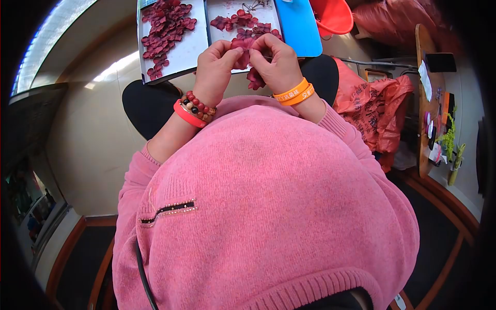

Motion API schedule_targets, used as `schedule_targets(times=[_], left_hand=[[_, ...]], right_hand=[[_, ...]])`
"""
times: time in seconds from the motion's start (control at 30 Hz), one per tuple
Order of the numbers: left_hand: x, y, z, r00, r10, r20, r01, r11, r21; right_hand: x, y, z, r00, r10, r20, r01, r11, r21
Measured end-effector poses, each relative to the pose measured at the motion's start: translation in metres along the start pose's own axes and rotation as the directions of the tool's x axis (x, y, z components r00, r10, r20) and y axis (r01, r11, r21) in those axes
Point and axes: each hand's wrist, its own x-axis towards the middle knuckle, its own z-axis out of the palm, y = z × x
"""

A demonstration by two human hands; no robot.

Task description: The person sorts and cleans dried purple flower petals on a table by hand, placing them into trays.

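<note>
My left hand is closed in a pinch on a dark red artificial flower, held above the near edge of a white tray. The fingertips of my right hand pinch together at the flower's right side, seemingly on its stem; the exact grip is hidden by the fingers. Another dark red blossom hangs below my right hand. Beyond both hands, more loose flower heads lie in the right-hand tray. A heap of the same flower heads covers much of the left-hand tray.
A blue board adjoins the trays on the right, with a red plastic basin past it. Red plastic bags lie to my right. A wooden table with a green plant stands farther right.
</note>
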Motion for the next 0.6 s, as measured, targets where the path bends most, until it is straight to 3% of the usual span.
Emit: schedule_targets(times=[0.1, 0.2, 0.37, 0.6], left_hand=[[0.0, 0.0, 0.001, 1.0, -0.018, -0.004, 0.018, 0.999, -0.033], [0.0, -0.001, 0.002, 1.0, -0.009, -0.022, 0.008, 0.999, -0.052], [-0.003, 0.003, 0.006, 0.999, -0.016, -0.05, 0.011, 0.996, -0.092], [-0.004, 0.0, 0.005, 0.994, 0.1, -0.043, -0.102, 0.994, -0.034]], right_hand=[[-0.001, -0.005, 0.0, 1.0, 0.0, -0.008, 0.0, 0.998, -0.056], [-0.003, -0.008, 0.001, 0.999, 0.05, 0.005, -0.05, 0.999, 0.009], [-0.002, -0.001, 0.003, 0.997, -0.072, -0.013, 0.071, 0.997, -0.043], [-0.002, 0.006, 0.004, 0.981, -0.195, 0.004, 0.195, 0.976, -0.097]])
